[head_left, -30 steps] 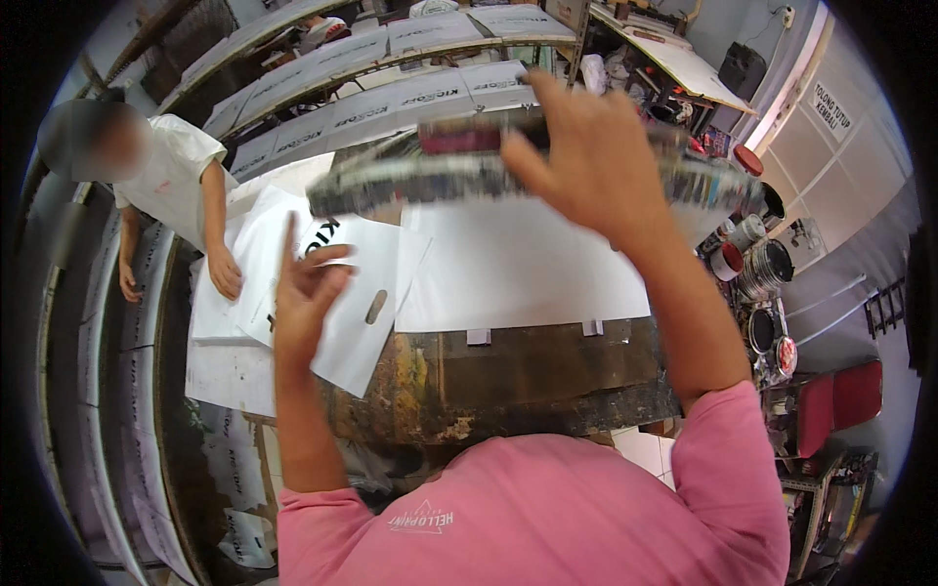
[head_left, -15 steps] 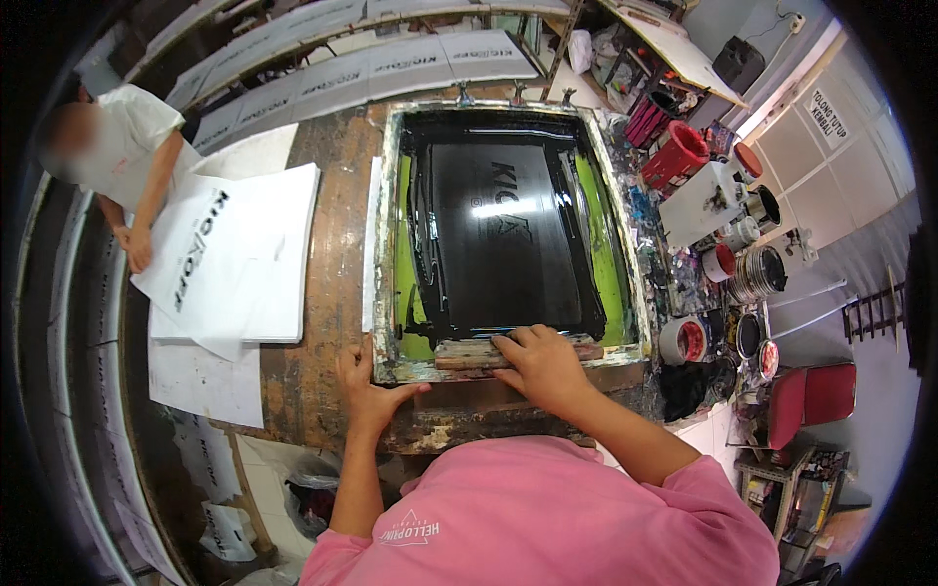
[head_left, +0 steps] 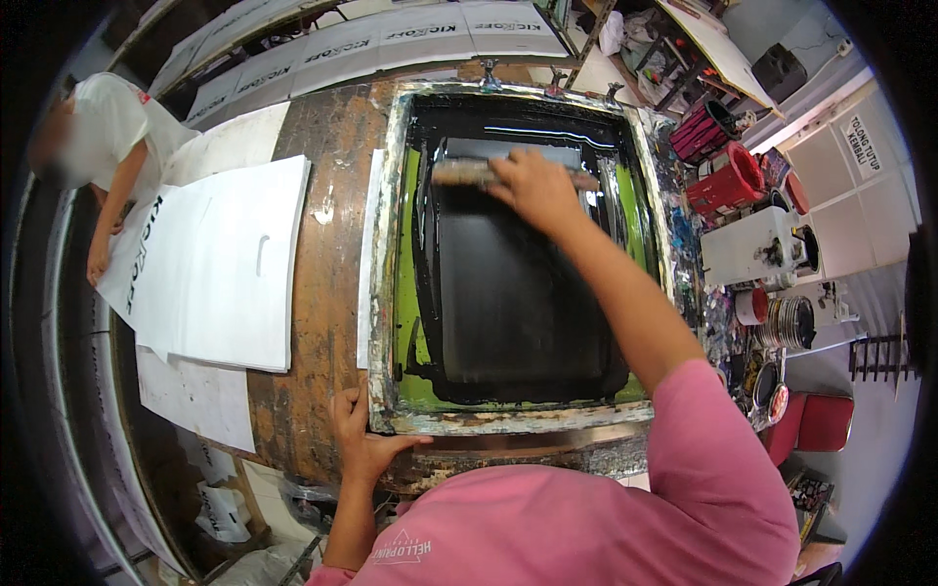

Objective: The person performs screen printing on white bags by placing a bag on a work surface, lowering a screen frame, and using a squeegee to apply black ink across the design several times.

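While a squeegee (head_left: 461, 174) is gripped in the right hand (head_left: 537, 195) toward the far end of a screen frame (head_left: 508, 422), the frame's near left corner is bracketed by the left hand (head_left: 360, 441), its thumb and fingers spread wide; whether any pressure is applied there cannot be told. The squeegee is laid crosswise over the mesh (head_left: 518, 313), its middle hidden by the fingers closed around it. The mesh is coated in glossy black ink, and strips of bright green (head_left: 414, 389) are left showing along both sides. Part of the frame's right side is blocked from view by the bare right forearm (head_left: 625, 283), and its near right corner by a pink sleeve (head_left: 723, 430). Metal clamps (head_left: 555, 83) are set along the far edge, while a narrow strip of white paper (head_left: 365, 293) is seen just beside the left edge, on a stained wooden table (head_left: 327, 293). Farther left, a stack of white sheets (head_left: 234, 293) is topped by black lettering, and one corner is attended by a co-worker (head_left: 112, 117) in a white shirt. The space at right is crowded by a red bucket (head_left: 723, 181), a pale container (head_left: 743, 249) smudged with black and a pile of round tins (head_left: 787, 322). Beyond the table, racks are filled with rows of printed sheets (head_left: 410, 44).
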Tool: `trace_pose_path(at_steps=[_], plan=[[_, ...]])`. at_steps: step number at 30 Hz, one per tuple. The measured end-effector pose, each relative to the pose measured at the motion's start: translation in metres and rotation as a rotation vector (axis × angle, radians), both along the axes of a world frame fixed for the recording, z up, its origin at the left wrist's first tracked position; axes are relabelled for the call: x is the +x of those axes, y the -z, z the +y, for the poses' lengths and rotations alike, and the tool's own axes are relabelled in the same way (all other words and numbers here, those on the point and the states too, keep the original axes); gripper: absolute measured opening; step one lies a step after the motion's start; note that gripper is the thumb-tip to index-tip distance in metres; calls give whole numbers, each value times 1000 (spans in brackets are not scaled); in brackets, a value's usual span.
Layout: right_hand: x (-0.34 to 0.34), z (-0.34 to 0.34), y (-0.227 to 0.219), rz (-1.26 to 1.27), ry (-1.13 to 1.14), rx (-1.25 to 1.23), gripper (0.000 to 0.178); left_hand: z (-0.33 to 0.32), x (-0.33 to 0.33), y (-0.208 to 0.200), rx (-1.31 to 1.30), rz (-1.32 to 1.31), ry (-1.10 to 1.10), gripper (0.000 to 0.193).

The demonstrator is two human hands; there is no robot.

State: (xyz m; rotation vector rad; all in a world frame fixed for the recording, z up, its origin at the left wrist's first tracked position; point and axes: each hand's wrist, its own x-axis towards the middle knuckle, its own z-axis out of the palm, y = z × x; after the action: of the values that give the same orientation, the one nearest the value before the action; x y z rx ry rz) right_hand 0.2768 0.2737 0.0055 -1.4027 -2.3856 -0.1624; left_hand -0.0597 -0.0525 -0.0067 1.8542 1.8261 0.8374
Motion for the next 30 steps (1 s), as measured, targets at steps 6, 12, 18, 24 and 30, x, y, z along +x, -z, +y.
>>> trace_pose_path(at_steps=[6,12,18,24,30], plan=[[21,106,-44,-56,-151,-294,53,-3,-2,4,135,99,4,129],[15,87,-22,-73,-40,-87,51,-6,-1,10,108,34,4,134],[5,-55,-21,-29,-38,-81,42,-5,1,12,228,59,-4,129],[-9,-256,-59,-63,36,-307,44,-7,-3,24,282,58,-1,122],[-8,-309,-136,21,-36,-268,42,1,24,-31,283,-455,-46,106]])
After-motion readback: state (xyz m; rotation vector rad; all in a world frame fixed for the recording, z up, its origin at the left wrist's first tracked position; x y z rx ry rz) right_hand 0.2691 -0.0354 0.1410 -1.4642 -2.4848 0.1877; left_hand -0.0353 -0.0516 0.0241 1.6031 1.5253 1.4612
